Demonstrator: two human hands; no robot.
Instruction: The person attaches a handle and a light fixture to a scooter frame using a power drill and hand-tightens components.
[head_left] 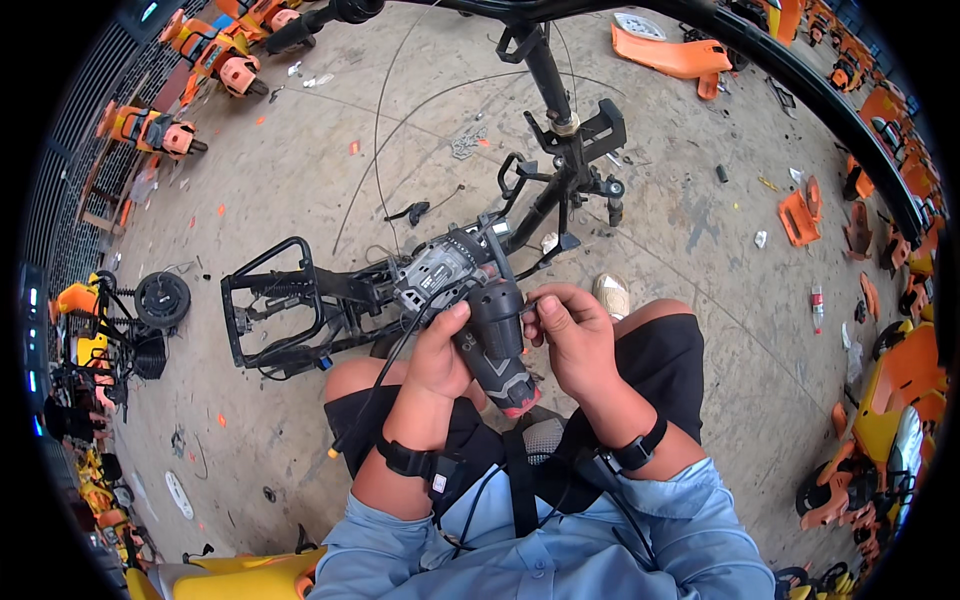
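Observation:
A black-and-grey cordless power tool (497,325) with a red end is held in front of my lap. My left hand (440,350) is closed around its side, thumb along the body. My right hand (573,335) is closed at the tool's other side, thumb and forefinger pinching a small dark piece by its head; what that piece is cannot be made out. Just beyond lies a grey-and-black machine-like unit (440,272) on a stripped black scooter frame (335,292). The frame's steering column (545,75) rises at the far side.
Black handlebars (330,12) arch across the top. Loose cables loop over the concrete floor (300,140). An orange body panel (670,55) lies far off, and orange plastic pieces (798,218) sit to the right. Orange-and-yellow scooters (150,130) stand around the edges. A small bottle (817,308) lies at right.

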